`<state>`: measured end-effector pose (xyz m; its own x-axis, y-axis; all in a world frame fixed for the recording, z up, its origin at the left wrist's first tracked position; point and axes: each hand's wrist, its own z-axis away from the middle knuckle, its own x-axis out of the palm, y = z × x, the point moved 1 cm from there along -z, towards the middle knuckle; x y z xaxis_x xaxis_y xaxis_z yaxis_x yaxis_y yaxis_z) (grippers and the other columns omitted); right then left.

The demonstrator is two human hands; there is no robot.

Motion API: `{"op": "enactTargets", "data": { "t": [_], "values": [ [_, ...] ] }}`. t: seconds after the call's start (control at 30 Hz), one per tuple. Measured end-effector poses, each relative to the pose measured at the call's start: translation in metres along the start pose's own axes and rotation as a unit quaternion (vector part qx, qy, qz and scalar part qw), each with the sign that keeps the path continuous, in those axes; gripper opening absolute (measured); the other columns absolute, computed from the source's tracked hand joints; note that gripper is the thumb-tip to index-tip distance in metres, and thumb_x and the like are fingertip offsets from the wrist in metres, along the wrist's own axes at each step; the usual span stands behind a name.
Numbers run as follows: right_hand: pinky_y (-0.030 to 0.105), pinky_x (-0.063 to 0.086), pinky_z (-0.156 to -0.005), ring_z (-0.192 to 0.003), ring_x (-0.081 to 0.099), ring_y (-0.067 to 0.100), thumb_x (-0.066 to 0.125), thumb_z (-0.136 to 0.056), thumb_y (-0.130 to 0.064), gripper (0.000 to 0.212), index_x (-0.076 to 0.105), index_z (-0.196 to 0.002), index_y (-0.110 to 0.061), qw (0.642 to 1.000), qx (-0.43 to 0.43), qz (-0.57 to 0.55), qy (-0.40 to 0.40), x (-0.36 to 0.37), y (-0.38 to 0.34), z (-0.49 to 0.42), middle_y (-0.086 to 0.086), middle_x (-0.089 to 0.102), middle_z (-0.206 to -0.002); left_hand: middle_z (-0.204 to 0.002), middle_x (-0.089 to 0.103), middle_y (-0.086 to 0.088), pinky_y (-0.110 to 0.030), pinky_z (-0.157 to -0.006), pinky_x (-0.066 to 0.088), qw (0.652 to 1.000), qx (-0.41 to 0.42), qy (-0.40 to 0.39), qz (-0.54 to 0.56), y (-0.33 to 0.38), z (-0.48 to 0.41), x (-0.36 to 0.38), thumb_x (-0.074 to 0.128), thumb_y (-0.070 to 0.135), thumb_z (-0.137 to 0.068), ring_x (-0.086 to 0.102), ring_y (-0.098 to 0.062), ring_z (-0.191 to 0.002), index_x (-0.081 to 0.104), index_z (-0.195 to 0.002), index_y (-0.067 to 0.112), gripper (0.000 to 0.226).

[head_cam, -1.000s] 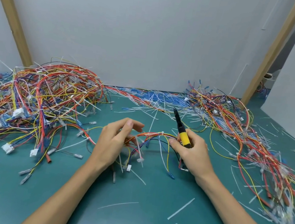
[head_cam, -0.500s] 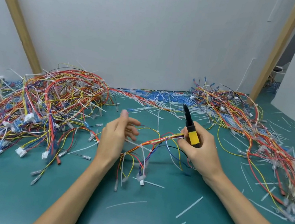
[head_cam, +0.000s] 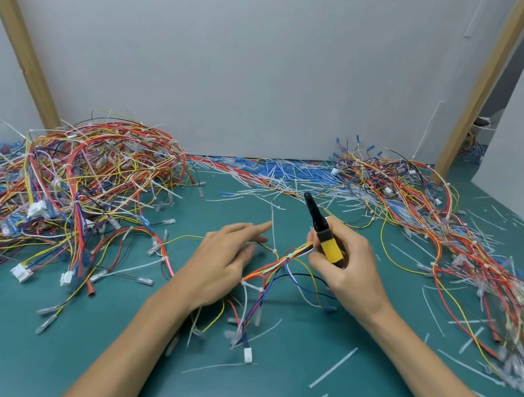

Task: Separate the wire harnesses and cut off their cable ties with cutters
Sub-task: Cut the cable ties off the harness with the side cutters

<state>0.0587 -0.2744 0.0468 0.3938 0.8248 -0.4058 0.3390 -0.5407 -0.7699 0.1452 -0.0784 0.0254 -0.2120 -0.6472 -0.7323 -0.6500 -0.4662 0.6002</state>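
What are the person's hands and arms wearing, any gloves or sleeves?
Nothing worn shows: the left hand, right hand, left forearm and right forearm are all bare to the frame edge. No gloves, sleeves, watch or rings visible.

no readable text, labels, brands or numbers on anything in view
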Motion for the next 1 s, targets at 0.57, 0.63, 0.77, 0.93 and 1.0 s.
{"op": "enactTargets", "data": {
  "t": [0.57, 0.63, 0.77, 0.93, 1.0],
  "values": [
    [0.037, 0.032, -0.061, -0.061, 0.037, 0.023, 0.073, -0.078, -0.042, 0.049, 0.049, -0.082, 0.000, 0.995, 0.064, -0.005, 0.076, -0.008, 0.023, -0.009, 0.015, 0.044, -0.066, -0.110, 0.062, 0.015, -0.025, -0.095, 0.038, 0.992, 0.048, 0.114, 0.031, 0.019, 0.003, -0.001, 0.064, 0.024, -0.095, 0.052, -0.005, -0.112, 0.065, -0.115, 0.028, 0.021],
    [0.038, 0.032, -0.062, -0.063, 0.036, 0.028, 0.073, -0.079, -0.041, 0.050, 0.048, -0.083, 0.003, 0.995, 0.066, -0.014, 0.078, -0.009, 0.024, -0.009, 0.017, 0.044, -0.067, -0.110, 0.065, 0.017, -0.022, -0.092, 0.040, 0.994, 0.044, 0.086, 0.044, 0.021, 0.003, 0.002, 0.063, 0.022, -0.095, 0.056, -0.001, -0.108, 0.064, -0.121, 0.028, 0.026],
    [0.037, 0.032, -0.062, -0.061, 0.038, 0.022, 0.073, -0.080, -0.035, 0.036, 0.052, -0.080, -0.006, 0.996, 0.061, -0.040, 0.051, -0.009, 0.022, -0.007, 0.012, 0.044, -0.066, -0.134, 0.058, 0.017, -0.029, -0.108, 0.039, 0.993, -0.025, 0.065, 0.090, 0.018, 0.002, 0.008, 0.057, 0.024, -0.091, 0.049, 0.001, -0.125, 0.053, -0.139, 0.031, 0.048],
    [0.030, 0.034, -0.058, -0.057, 0.039, 0.018, 0.071, -0.085, -0.027, 0.025, 0.052, -0.078, -0.011, 0.998, 0.015, -0.066, 0.003, -0.002, 0.014, -0.003, 0.007, 0.046, -0.064, -0.151, 0.045, 0.016, -0.034, -0.122, 0.019, 0.988, -0.076, -0.002, 0.135, 0.016, -0.003, 0.008, 0.044, 0.030, -0.077, 0.028, 0.001, -0.143, 0.040, -0.149, 0.039, 0.072],
    [0.031, 0.034, -0.058, -0.058, 0.040, 0.018, 0.070, -0.085, -0.027, 0.024, 0.052, -0.077, -0.014, 0.999, 0.006, -0.049, 0.003, 0.000, 0.012, -0.002, 0.005, 0.047, -0.065, -0.136, 0.059, 0.015, -0.038, -0.120, 0.023, 0.992, -0.063, -0.028, 0.106, 0.013, -0.004, 0.010, 0.045, 0.031, -0.084, 0.038, -0.004, -0.138, 0.047, -0.145, 0.032, 0.061]
  ]
}}
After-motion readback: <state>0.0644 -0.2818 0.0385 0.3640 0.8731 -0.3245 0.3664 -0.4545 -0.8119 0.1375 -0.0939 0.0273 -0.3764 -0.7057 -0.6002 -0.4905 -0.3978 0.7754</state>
